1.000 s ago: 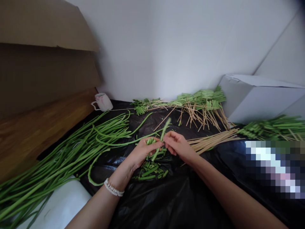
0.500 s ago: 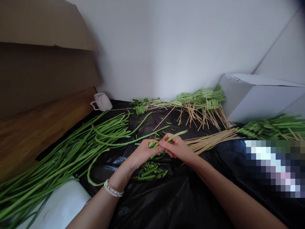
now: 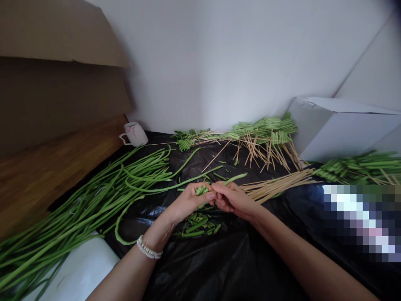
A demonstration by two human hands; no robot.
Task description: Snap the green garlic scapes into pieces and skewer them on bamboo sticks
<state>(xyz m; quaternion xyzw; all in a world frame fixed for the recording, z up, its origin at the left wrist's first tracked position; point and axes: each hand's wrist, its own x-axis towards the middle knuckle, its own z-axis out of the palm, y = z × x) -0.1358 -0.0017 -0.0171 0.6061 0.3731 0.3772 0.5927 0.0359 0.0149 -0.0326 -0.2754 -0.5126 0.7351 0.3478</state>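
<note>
My left hand [image 3: 192, 201] is closed round several short green bean pieces [image 3: 201, 190], their cut ends showing above the fingers. Touching it, my right hand [image 3: 228, 196] is closed on a longer green bean [image 3: 236, 177], whose tip sticks out to the upper right. The fingertips of both hands meet, which hides what lies between them. Beneath the hands, a pile of short cut pieces [image 3: 200, 223] lies on black plastic sheeting [image 3: 200, 267]. Long whole beans [image 3: 125, 184] are heaped at the left, and bare wooden sticks [image 3: 275, 186] lie just right of my right hand.
Skewered bean pieces [image 3: 266, 125] lie along the back wall, with more green bundles [image 3: 360, 165] at the right. A white mug [image 3: 135, 134] stands at the back left near a cardboard box [image 3: 59, 83]. A white box [image 3: 332, 129] is at the back right.
My right hand has turned and dropped slightly, its fingers now more curled beside my left hand. The protruding bean has tilted a little lower. My left hand has hardly moved.
</note>
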